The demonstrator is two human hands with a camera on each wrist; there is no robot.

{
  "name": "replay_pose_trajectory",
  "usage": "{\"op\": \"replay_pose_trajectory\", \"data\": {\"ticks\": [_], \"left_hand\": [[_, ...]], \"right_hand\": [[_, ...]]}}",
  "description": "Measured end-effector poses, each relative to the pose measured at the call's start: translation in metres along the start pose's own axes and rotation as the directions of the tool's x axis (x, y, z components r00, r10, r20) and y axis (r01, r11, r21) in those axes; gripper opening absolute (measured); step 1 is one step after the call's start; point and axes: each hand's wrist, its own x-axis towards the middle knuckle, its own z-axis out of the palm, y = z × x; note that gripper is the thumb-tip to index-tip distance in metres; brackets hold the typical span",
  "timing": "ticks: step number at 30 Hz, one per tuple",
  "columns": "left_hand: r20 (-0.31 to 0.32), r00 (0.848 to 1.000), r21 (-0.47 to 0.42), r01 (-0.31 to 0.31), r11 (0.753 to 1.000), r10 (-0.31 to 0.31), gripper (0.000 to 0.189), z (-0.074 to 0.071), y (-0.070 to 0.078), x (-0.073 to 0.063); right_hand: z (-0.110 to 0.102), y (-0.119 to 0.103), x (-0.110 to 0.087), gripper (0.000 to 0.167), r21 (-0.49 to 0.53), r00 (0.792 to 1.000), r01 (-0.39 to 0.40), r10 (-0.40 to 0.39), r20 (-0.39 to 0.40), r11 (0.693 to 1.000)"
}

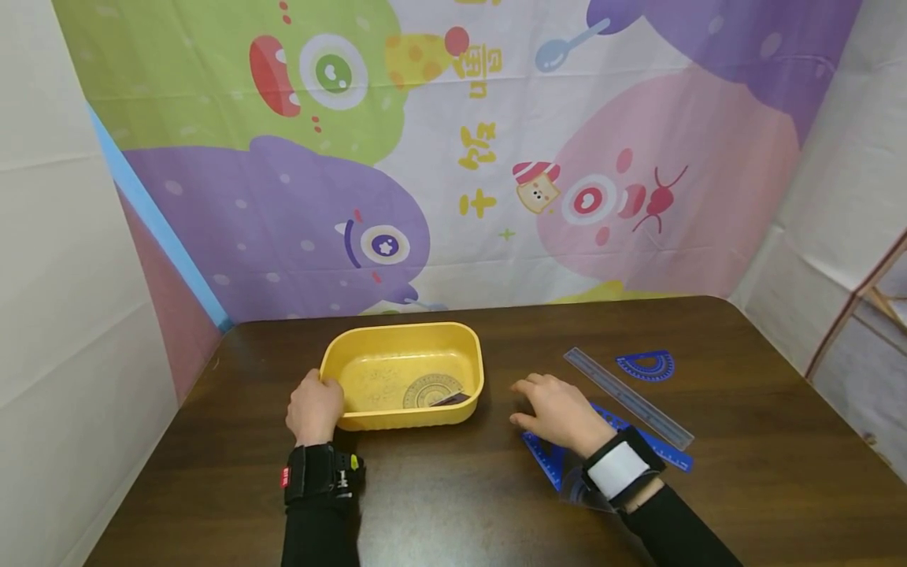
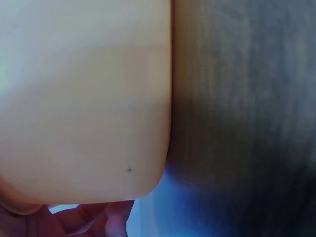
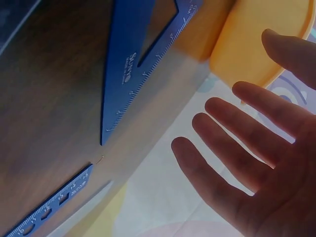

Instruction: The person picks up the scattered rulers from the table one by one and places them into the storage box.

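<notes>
My left hand (image 1: 316, 405) grips the left end of a yellow plastic basin (image 1: 407, 420), thumb at its rim. In the left wrist view the basin's wall (image 2: 94, 123) fills much of the picture, with part of the hand (image 2: 74, 219) at the bottom. A clear protractor (image 1: 425, 388) and a small dark piece (image 1: 455, 399) lie inside the basin. My right hand (image 1: 560, 411) holds nothing and hovers over a blue set square (image 1: 544, 457), which it partly hides. The right wrist view shows its fingers spread beside the set square (image 3: 123, 74).
Right of the hand lie a blue ruler (image 1: 669, 452), a clear ruler (image 1: 631, 398) and a blue protractor (image 1: 646, 365). Under the right wrist a clear curved piece (image 1: 575, 492) shows partly. A printed cloth (image 1: 496, 260) hangs behind the brown table (image 1: 439, 504).
</notes>
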Motion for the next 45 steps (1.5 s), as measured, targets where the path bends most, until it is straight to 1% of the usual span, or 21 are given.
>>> {"op": "replay_pose_trajectory", "data": {"ticks": [6,11,16,27,35,40,45], "left_hand": [[-0.009,1.0,-0.002,0.006,1.0,-0.006,0.034,-0.001,0.001,-0.002],[-0.026,1.0,0.0,0.003,1.0,-0.003,0.033,0.0,0.003,-0.003],[-0.018,1.0,0.006,0.001,1.0,-0.001,0.034,0.001,0.001,-0.003],[-0.027,1.0,0.007,-0.008,1.0,0.008,0.033,0.001,0.001,-0.003],[-0.015,1.0,0.01,0.001,1.0,-0.001,0.034,0.001,0.002,-0.002],[-0.015,1.0,0.005,0.002,1.0,-0.002,0.034,0.001,0.002,-0.001],[-0.019,1.0,0.002,-0.003,1.0,0.003,0.034,0.001,0.001,0.0]], "right_hand": [[0.001,-0.001,-0.003,0.045,-0.003,1.0,-0.009,0.009,-0.001,1.0],[0.002,-0.002,-0.009,0.047,-0.042,1.0,-0.009,0.009,0.001,0.999],[0.003,-0.003,-0.014,0.049,-0.054,1.0,-0.021,0.021,-0.001,0.998],[0.002,-0.005,-0.017,0.058,-0.042,0.997,-0.06,0.062,0.055,0.997],[0.004,-0.006,-0.02,0.066,-0.041,0.994,-0.057,0.061,0.095,0.998],[0.006,-0.007,-0.022,0.069,-0.017,0.994,-0.055,0.056,0.095,0.998],[0.008,-0.008,-0.023,0.069,-0.022,0.994,-0.052,0.054,0.094,0.998]]}}
